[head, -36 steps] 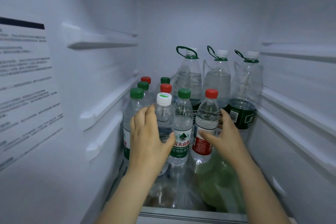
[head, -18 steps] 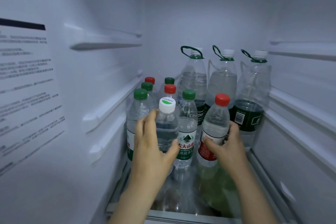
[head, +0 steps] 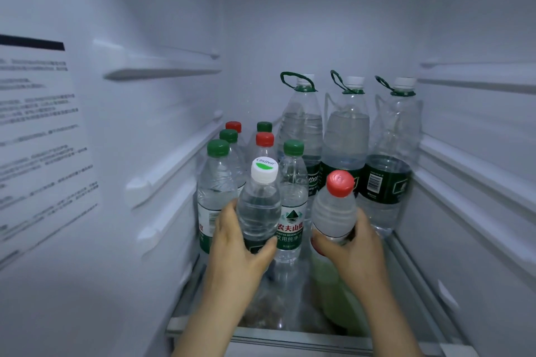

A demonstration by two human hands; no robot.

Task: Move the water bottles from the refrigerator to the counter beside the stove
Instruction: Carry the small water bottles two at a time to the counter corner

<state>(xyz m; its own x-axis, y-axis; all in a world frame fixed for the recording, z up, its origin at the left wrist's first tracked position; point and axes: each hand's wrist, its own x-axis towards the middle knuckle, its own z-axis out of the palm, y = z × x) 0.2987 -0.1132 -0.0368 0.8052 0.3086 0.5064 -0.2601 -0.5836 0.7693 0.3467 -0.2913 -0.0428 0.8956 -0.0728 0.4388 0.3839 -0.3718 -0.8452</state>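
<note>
Head view, looking into the refrigerator (head: 261, 23): white interior, dim bluish light. Both hands are inside, low and near. Left hand (head: 236, 252) wraps the white-capped bottle (head: 259, 211) around its lower body, thumb across the near face, fingers round the left side; the bottle is roughly upright, with a green leaf mark on the cap. Right hand (head: 355, 252) grips the red-capped bottle (head: 333, 213) at its label band, fingers curled behind on the right, thumb at the left; this bottle tilts its cap toward the camera. Cannot tell whether either base is off the glass shelf (head: 290, 338), as the hands hide it. Both held bottles are at the near edge of the cluster, with a green-capped bottle (head: 293, 200) between and just behind them. A second green-capped bottle (head: 217, 182) stands just left of the white-capped bottle; four more small bottles, red and green caps, stand behind it toward the far left. Far right: three large bottles (head: 346, 136) in a row along the back, with white caps, green carry loops and dark green labels. Shelf rails (head: 162, 180) run along the left wall, more along the right. Printed sheet (head: 37, 139) on the left wall, near; text too blurred to read. Pale green shape (head: 333, 295) shows through the shelf below the right hand, unidentifiable.
</note>
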